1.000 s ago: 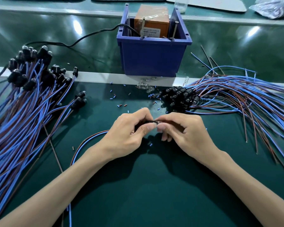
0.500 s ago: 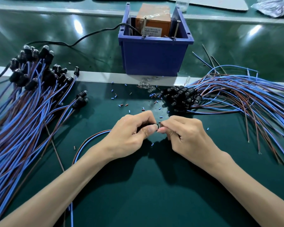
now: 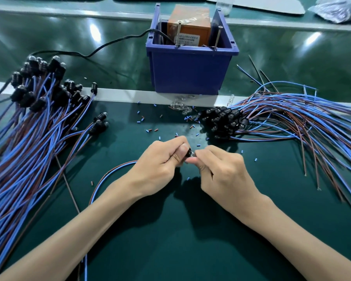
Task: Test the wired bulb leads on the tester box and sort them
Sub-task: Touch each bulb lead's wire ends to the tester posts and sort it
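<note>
My left hand [image 3: 160,161] and my right hand [image 3: 221,169] meet at the middle of the green mat, both pinching one bulb lead's black socket [image 3: 189,154]. Its blue and brown wires [image 3: 107,175] curl out to the left under my left wrist. The tester box [image 3: 188,65], a blue bin holding an orange unit and two upright screws, stands behind on the metal rail. A large pile of bulb leads [image 3: 32,122] lies at the left. Another bundle [image 3: 223,120] lies at the right, its sockets pointing toward the middle.
Small blue and brown insulation bits [image 3: 148,118] and loose clear bulbs [image 3: 182,107] litter the mat before the box. A black cable [image 3: 101,47] runs left from the box. A plastic bag [image 3: 338,9] sits at the far right corner.
Both hands have risen slightly toward the box, still together on the socket. My right fingertips have shifted onto its bulb end.
</note>
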`<control>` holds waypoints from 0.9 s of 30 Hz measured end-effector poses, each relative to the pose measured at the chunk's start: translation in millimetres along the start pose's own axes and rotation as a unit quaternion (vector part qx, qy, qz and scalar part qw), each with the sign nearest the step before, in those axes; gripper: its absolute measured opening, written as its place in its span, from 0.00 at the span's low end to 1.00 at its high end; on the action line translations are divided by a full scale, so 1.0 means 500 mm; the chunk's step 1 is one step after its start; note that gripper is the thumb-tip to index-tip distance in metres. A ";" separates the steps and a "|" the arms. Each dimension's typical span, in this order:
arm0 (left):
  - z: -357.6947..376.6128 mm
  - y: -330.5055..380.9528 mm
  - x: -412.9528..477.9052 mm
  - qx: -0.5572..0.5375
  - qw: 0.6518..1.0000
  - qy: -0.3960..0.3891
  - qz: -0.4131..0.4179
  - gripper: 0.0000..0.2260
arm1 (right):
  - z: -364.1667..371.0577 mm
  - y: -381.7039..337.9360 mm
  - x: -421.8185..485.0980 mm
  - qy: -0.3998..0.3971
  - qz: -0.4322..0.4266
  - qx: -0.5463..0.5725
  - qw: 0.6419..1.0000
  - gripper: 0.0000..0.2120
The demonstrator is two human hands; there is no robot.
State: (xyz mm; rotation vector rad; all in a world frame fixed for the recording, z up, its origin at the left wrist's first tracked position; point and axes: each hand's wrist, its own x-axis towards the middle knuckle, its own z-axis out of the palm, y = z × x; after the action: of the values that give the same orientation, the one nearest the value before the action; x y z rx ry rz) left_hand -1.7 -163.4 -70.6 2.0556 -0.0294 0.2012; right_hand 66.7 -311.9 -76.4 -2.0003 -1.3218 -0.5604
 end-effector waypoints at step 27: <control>0.002 0.003 -0.001 0.184 0.982 -0.020 0.040 0.13 | -0.045 0.039 0.024 -0.120 -0.004 0.054 0.991 0.16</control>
State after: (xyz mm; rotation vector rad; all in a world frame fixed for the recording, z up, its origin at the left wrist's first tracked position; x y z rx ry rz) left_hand -2.3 -165.3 -69.8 2.4294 -0.1077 0.2273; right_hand 89.4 -326.0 -58.6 -2.0206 -1.4696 -0.2517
